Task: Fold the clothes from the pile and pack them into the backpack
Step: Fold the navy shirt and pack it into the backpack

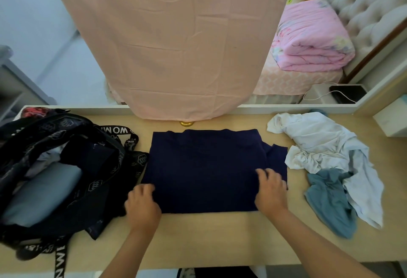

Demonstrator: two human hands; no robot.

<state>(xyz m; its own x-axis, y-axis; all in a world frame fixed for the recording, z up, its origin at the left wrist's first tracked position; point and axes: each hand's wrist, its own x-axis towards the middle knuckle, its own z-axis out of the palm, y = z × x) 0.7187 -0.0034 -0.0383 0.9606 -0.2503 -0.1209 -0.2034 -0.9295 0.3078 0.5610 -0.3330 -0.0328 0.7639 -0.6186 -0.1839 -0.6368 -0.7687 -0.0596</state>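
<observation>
A navy blue shirt (204, 167) lies partly folded and flat in the middle of the wooden table (220, 238). My left hand (143, 205) grips its near left corner with curled fingers. My right hand (272, 190) presses on the shirt's right side, where a sleeve (277, 156) sticks out. A black patterned backpack (55, 178) lies open at the left with folded dark and grey-blue clothes inside. The pile at the right holds a crumpled white garment (319, 143) and a grey-blue one (330, 200).
A pink sheet (176, 46) hangs down over the table's far edge, with a small gold knob (187, 123) under it. A white box (389, 119) stands at the far right. Beyond are a bed with a folded pink quilt (308, 40) and a black device (348, 94).
</observation>
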